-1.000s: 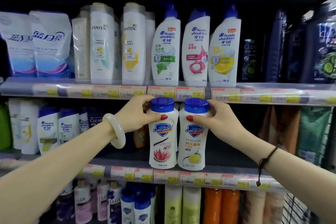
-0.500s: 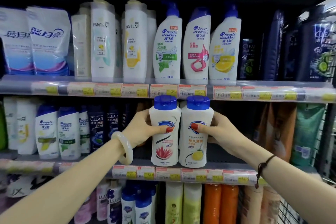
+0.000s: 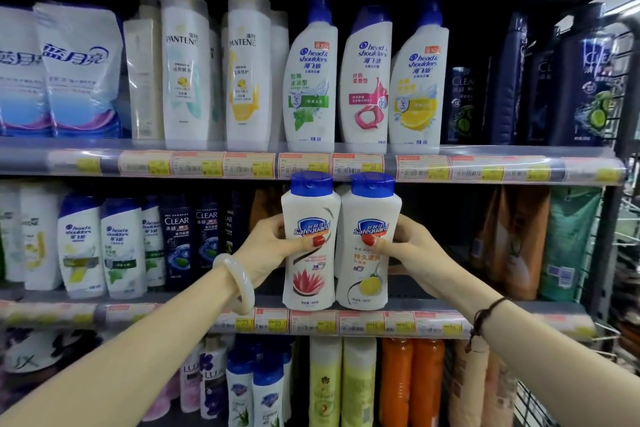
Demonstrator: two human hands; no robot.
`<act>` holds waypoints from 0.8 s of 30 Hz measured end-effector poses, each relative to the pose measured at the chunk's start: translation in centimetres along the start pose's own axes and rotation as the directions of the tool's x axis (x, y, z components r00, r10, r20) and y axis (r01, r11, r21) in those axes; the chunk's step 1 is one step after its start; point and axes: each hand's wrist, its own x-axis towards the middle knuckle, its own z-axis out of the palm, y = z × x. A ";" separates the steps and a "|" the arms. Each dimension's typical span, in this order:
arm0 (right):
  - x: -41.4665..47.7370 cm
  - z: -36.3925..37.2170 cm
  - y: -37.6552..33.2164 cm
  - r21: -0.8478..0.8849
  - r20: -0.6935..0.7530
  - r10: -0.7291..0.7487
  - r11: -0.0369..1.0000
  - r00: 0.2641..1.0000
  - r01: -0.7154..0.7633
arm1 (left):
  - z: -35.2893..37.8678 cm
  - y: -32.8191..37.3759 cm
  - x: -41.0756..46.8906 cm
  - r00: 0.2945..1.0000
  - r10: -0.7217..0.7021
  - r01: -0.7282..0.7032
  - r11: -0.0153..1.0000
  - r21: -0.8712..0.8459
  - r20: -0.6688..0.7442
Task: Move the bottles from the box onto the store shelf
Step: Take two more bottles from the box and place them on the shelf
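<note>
The left hand (image 3: 266, 250) grasps a white Safeguard bottle with a red lotus label (image 3: 309, 243), the right hand (image 3: 412, 250) a Safeguard bottle with a lemon label (image 3: 369, 246); both stand touching at the middle shelf (image 3: 433, 319) edge, below Head & Shoulders bottles (image 3: 363, 80) and Pantene bottles (image 3: 183, 73).

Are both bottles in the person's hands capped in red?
No: the left hand and right hand grip two white Safeguard bottles with blue caps.
</note>
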 end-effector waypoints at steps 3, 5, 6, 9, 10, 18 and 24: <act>-0.3 -0.7 0.2 0.027 -0.032 0.037 0.999 0.999 -0.036 | 0.5 0.6 0.1 0.998 -0.032 0.029 0.999 0.045 0.053; -0.7 -1.2 0.5 0.056 -0.050 0.074 0.996 0.996 -0.071 | 0.8 0.6 0.1 0.993 -0.070 0.061 0.994 0.092 0.094; -0.9 -1.5 0.8 0.065 -0.053 0.091 0.994 0.994 -0.088 | 1.1 0.5 0.1 0.990 -0.088 0.077 0.991 0.107 0.106; -1.7 -2.0 1.6 0.090 -0.054 0.152 0.985 0.987 -0.147 | 2.0 0.1 0.4 0.985 -0.134 0.121 0.985 0.125 0.105; -2.0 -2.1 1.9 0.103 -0.054 0.169 0.981 0.984 -0.162 | 2.4 0.0 0.5 0.983 -0.150 0.137 0.983 0.121 0.104; -0.6 -3.2 2.1 0.152 -0.079 0.215 0.968 0.973 -0.201 | 3.3 0.5 2.3 0.969 -0.211 0.194 0.973 0.128 0.130; 2.0 -2.9 1.2 0.152 -0.050 0.252 0.958 0.966 -0.242 | 2.2 0.7 4.2 0.969 -0.238 0.232 0.968 0.091 0.067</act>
